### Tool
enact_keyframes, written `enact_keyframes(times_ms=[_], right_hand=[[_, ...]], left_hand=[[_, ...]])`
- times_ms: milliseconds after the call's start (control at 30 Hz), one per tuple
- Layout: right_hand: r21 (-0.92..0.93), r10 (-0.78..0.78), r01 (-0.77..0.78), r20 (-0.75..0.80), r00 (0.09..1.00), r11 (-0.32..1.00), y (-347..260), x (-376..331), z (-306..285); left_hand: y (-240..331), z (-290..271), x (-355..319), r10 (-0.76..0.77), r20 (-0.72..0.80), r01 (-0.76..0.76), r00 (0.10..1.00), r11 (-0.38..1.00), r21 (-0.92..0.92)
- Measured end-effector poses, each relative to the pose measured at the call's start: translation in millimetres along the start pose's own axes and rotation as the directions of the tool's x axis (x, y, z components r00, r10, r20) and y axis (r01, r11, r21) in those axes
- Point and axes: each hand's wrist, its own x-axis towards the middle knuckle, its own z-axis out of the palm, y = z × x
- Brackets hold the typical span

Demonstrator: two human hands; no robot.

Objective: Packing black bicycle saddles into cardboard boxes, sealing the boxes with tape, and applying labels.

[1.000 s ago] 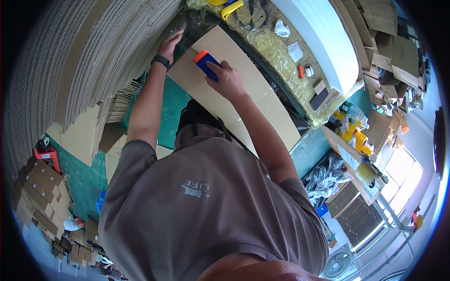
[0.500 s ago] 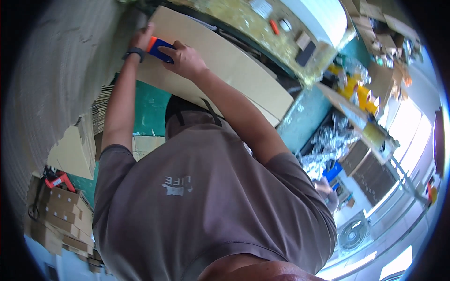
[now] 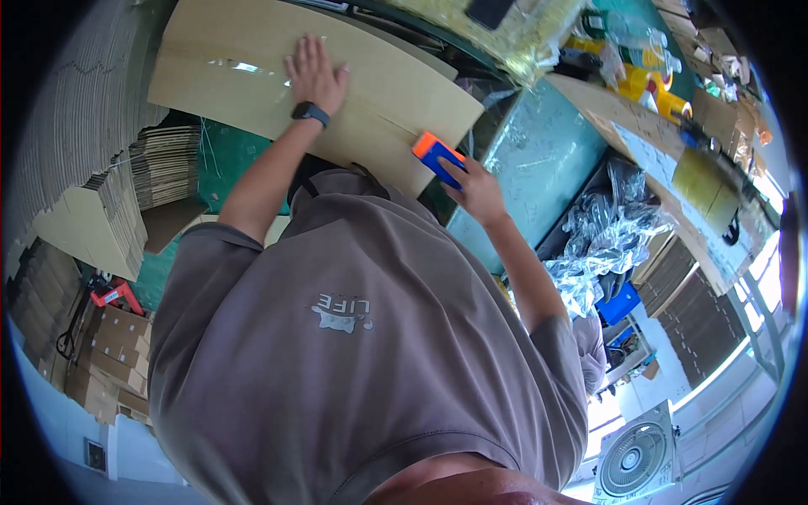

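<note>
A long brown cardboard box (image 3: pixel 227 63) lies across the green workbench in front of me. My left hand (image 3: pixel 318 82) rests flat on its top, fingers spread, a dark watch on the wrist. Shiny clear tape (image 3: pixel 246 66) shows on the cardboard to the left of that hand. Near the box's right end, my right hand (image 3: pixel 481 194) grips a blue and orange tape dispenser (image 3: pixel 439 160), with its orange end against the cardboard.
Flat cardboard stacks (image 3: pixel 172 164) stand at the left, by a red tool (image 3: pixel 114 290). Bottles (image 3: pixel 627 34) and yellow tape rolls (image 3: pixel 644 88) sit at the far right. Crumpled clear plastic (image 3: pixel 602 236) fills a bin on the right. A fan (image 3: pixel 633 459) stands behind.
My right hand has moved right along the box with the tape dispenser. My left hand has left the box's left end and now lies flat nearer its middle. The view has shifted.
</note>
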Motion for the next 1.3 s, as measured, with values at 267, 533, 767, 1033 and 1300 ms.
enact_keyframes(times_ms=[267, 533, 767, 1033, 1300], right_hand=[[0.042, -0.052, 0.055, -0.069, 0.996, 0.998, 68.2, -45.1, 7.7], [-0.069, 0.092, -0.081, 0.177, 0.98, 0.994, 143.6, -62.2, 55.8], [0.056, 0.366, -0.386, 0.218, 0.905, 0.921, 132.3, 42.4, 128.8], [0.207, 0.397, -0.359, -0.684, 0.612, 0.91, 83.9, 77.9, -69.4], [0.047, 0.579, -0.635, -0.464, 0.67, 0.771, 146.5, 244.4, -112.4]], left_hand=[[172.7, 13.2, -74.9, 0.14, 0.071, -0.127, 0.988, 0.979, -0.158], [168.6, 3.8, -79.2, 0.097, 0.065, -0.093, 0.993, 0.993, -0.067], [189.6, 11.6, -72.6, 0.15, 0.112, -0.136, 0.982, 0.982, -0.13], [147.9, -7.2, -62.7, 0.085, 0.207, -0.049, 0.975, 0.983, -0.175], [79.6, -32.7, 4.6, 0.473, 0.046, -0.391, 0.88, 0.775, -0.496]])
